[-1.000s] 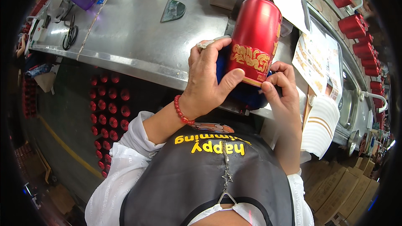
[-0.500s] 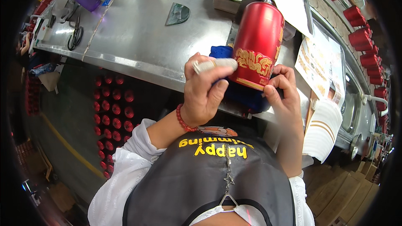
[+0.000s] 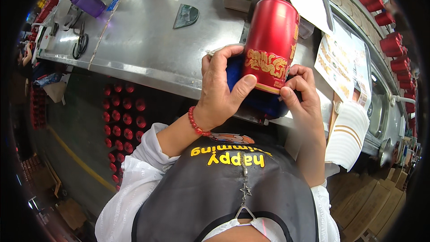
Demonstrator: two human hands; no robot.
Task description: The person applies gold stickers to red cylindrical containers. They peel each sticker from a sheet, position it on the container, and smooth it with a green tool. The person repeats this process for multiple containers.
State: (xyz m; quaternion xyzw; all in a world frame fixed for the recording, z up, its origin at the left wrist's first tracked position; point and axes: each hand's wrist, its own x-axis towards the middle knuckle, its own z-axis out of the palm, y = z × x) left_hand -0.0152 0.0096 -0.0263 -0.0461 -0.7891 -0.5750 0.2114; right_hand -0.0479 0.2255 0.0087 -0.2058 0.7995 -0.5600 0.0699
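Note:
A red metal bottle (image 3: 271, 27) with a gold dragon band near its base lies tilted, neck away from me. Under its base end is a dark blue cloth or pad (image 3: 264, 103). My left hand (image 3: 219, 85) is closed on the bottle's lower left side, thumb on the gold band's edge and index finger along the side; its other fingers are partly hidden. At the lower right edge, my right hand (image 3: 304, 96) grips the base with curled fingers and thumb. Whether a small piece is pinched there, I cannot make out.
Left of the bottle, a dark flat scraper-like piece (image 3: 186, 16) lies on the steel table (image 3: 139, 31). Scissors (image 3: 80, 42) and a purple bottle (image 3: 87, 0) are farther left. Printed sheets (image 3: 336, 65) and stacked white cups or paper (image 3: 345, 134) lie right. Several red bottles line the far right.
My left hand's wrapped finger has come off the bottle's front; the hand now holds the left side, thumb on the band. The bottle has shifted slightly left. My right hand stays at the base.

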